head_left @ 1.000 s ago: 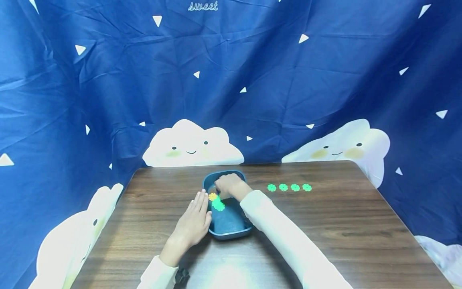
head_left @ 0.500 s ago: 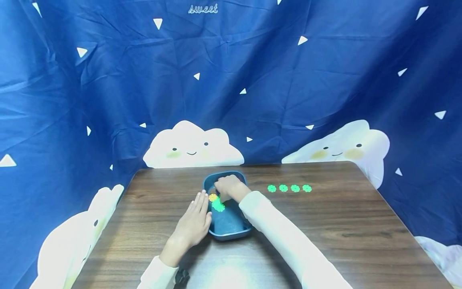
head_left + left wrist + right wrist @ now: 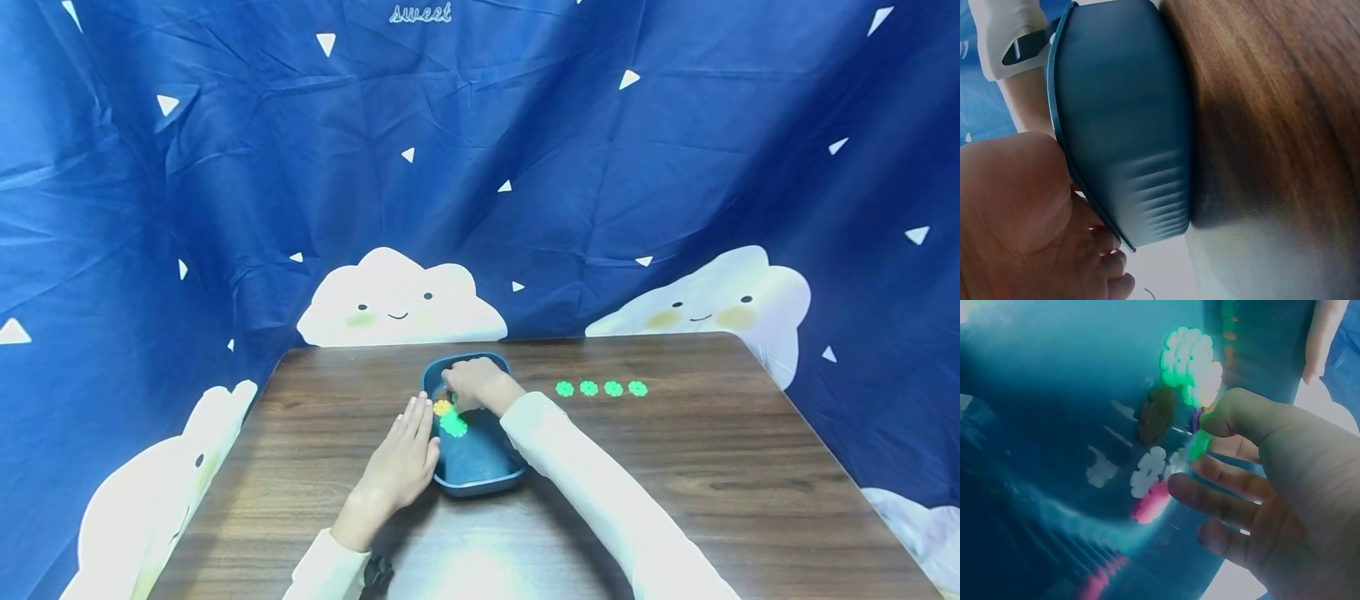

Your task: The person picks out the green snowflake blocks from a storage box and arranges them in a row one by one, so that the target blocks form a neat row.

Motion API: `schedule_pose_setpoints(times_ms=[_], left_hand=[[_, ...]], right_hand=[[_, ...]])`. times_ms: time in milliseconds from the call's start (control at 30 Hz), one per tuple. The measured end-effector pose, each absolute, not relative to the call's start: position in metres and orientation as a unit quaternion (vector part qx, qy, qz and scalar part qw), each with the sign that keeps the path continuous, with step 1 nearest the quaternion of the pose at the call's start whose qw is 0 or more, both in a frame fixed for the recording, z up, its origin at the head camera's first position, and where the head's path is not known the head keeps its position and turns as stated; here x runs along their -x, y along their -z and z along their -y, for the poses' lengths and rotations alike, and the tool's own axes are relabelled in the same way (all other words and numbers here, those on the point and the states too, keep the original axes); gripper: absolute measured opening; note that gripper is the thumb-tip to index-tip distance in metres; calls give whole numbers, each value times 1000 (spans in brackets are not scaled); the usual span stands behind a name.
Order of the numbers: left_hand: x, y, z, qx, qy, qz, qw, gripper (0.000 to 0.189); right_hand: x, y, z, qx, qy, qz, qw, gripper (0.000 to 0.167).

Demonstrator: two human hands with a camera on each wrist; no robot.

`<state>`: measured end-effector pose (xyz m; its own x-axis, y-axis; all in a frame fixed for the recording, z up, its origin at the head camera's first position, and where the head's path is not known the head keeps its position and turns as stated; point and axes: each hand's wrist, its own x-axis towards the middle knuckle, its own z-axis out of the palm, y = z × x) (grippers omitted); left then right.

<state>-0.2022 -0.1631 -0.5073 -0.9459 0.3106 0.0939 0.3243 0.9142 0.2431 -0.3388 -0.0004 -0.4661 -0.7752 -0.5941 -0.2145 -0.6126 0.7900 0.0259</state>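
A dark blue plastic bin [image 3: 480, 490] stands on the table, with my left hand [image 3: 401, 458] laid along its left side. The fingers of that hand are straight, at the rim in the left wrist view. My right hand [image 3: 483, 385] reaches down into the bin's far part. Its thumb and index finger pinch a green flower-shaped piece [image 3: 1199, 447]. Around the fingertips lie a brown piece [image 3: 1157, 415], white pieces [image 3: 1147, 472], a pink piece [image 3: 1152, 503] and a partly hidden purple one [image 3: 1196, 420]. Green pieces [image 3: 1185, 356] overlap beside a yellow-orange piece [image 3: 1212, 384].
Several green flower-shaped pieces [image 3: 602, 389] lie in a row on the wooden table [image 3: 712, 450], right of the bin. Behind the table hangs a blue curtain [image 3: 540, 167] with white clouds and triangles.
My right hand shifts very slightly inside the bin, and a bit of green now shows by its fingers. My left hand stays in place at the rim.
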Motion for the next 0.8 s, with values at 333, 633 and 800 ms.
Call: schedule_pose_setpoints(times_ms=[333,633,800], left_hand=[[200,506,163,166,131,977,38,63],[200,506,162,166,129,977,39,62],[201,506,161,167,128,976,45,62]], right_hand=[[340,454,-11,341,-50,-937,50,33],[333,439,-40,343,-17,-939,28,31],[330,429,-62,336,-6,-942,18,30]])
